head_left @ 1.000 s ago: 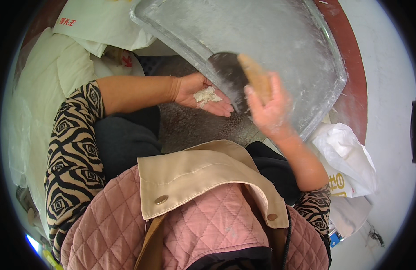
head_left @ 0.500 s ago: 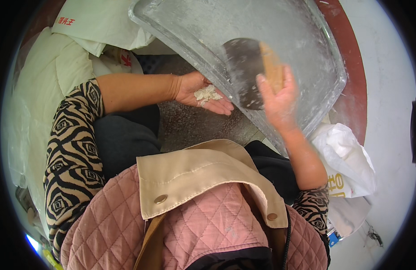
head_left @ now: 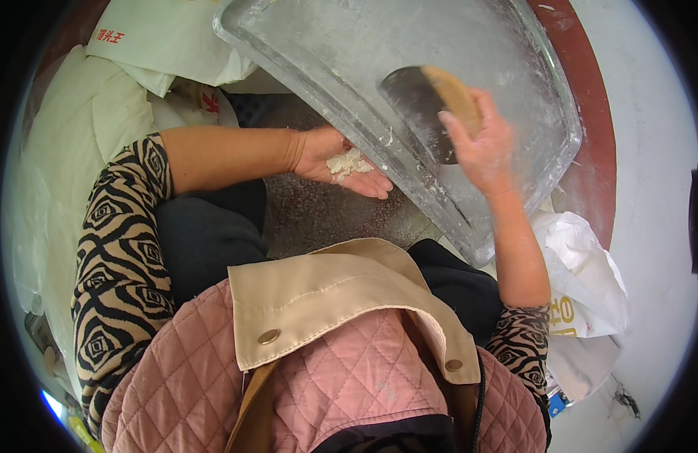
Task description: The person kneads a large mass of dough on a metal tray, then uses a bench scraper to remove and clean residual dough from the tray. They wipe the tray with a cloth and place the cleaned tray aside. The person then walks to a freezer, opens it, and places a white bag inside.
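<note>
My left hand [head_left: 322,156] lies palm up with its fingers stretched out, just under the near left rim of a grey metal tray [head_left: 341,57]. Pale, crumbly dough scraps [head_left: 349,164] rest on that palm. My right hand [head_left: 485,151] grips the wooden back of a dough scraper [head_left: 421,109], its fingers wrapped round the curved wood. The scraper's dark, rounded blade is over the tray near the same rim; whether it touches the metal I cannot tell. Whitish residue and small bits are scattered on the tray and along its edge.
White sacks [head_left: 168,38] and a cream padded cloth [head_left: 92,121] are at the left. A white plastic bag [head_left: 575,260] sits to the right of my right forearm. Under the tray shows a red-brown rounded edge [head_left: 594,128]. Speckled floor [head_left: 311,211] is visible below my left hand.
The scraper has lifted away from my left hand and turned, its blade now more edge-on. My right hand has shifted slightly right and up. My left hand has barely moved.
</note>
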`<control>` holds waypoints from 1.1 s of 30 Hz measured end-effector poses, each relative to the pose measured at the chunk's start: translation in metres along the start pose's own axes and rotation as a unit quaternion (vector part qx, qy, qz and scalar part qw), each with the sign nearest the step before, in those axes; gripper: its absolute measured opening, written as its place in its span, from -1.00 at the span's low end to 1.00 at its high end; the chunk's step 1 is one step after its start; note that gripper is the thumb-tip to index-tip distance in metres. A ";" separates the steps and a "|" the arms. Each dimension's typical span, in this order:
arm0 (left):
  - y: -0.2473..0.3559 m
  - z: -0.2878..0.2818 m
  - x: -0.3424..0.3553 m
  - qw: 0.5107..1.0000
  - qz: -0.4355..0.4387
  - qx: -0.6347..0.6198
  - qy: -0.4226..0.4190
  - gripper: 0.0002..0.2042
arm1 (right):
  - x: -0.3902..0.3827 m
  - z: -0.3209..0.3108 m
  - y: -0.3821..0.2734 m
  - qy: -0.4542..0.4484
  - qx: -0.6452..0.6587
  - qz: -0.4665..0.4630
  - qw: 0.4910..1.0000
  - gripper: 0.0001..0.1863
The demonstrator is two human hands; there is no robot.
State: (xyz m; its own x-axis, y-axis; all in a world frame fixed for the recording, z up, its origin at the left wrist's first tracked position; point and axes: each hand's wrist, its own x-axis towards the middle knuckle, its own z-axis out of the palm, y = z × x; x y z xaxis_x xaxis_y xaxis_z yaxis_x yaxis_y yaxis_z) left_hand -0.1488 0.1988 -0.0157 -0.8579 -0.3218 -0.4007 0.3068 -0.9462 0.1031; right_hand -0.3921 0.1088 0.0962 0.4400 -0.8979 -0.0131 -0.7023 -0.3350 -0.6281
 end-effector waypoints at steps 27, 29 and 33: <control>-0.002 0.000 -0.002 0.999 -0.006 -0.039 -0.018 -0.33 | -0.049 0.002 -0.047 -0.022 0.042 0.014 0.999 -0.63; -0.003 0.002 -0.003 0.999 -0.005 -0.043 -0.021 -0.33 | -0.054 0.010 -0.048 -0.029 0.035 -0.002 0.999 -0.64; -0.003 0.006 -0.004 0.999 0.008 -0.034 -0.012 -0.34 | -0.058 0.024 -0.055 -0.040 0.041 -0.049 0.997 -0.63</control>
State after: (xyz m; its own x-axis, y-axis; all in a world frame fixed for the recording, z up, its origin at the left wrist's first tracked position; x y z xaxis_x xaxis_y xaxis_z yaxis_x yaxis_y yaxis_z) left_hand -0.1489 0.2022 -0.0088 -0.8617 -0.3385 -0.3781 0.3472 -0.9366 0.0472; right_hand -0.3658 0.1861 0.1129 0.5498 -0.8352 -0.0073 -0.6071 -0.3937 -0.6902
